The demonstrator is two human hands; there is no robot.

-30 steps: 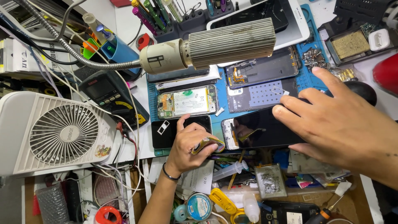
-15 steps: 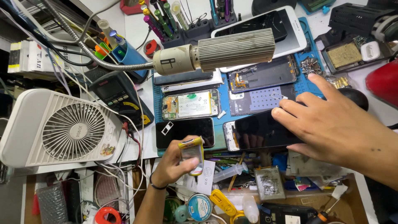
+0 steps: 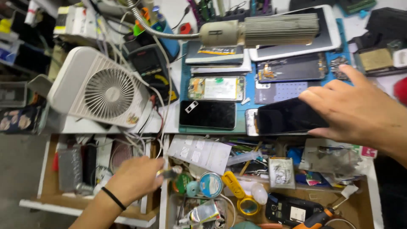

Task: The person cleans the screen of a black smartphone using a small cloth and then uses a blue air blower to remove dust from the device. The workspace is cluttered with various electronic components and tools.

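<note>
Resting right hand (image 3: 356, 112) on phone (image 3: 288, 116)

A phone-repair workbench: opened smartphones with bare circuit boards (image 3: 216, 88) lie on a blue work mat (image 3: 243, 106) at upper centre, under a ribbed gooseneck lamp (image 3: 258, 30), with a white box fan (image 3: 101, 88) left and cluttered tool drawers (image 3: 254, 191) below.

Fan (image 3: 106, 91): at the bench's left edge.
Phones (image 3: 207, 114): on the mat (image 3: 185, 85), right of the fan.
Lamp (image 3: 258, 30): above the mat's back edge.
Drawer (image 3: 364, 208): below the bench's front edge.
</note>
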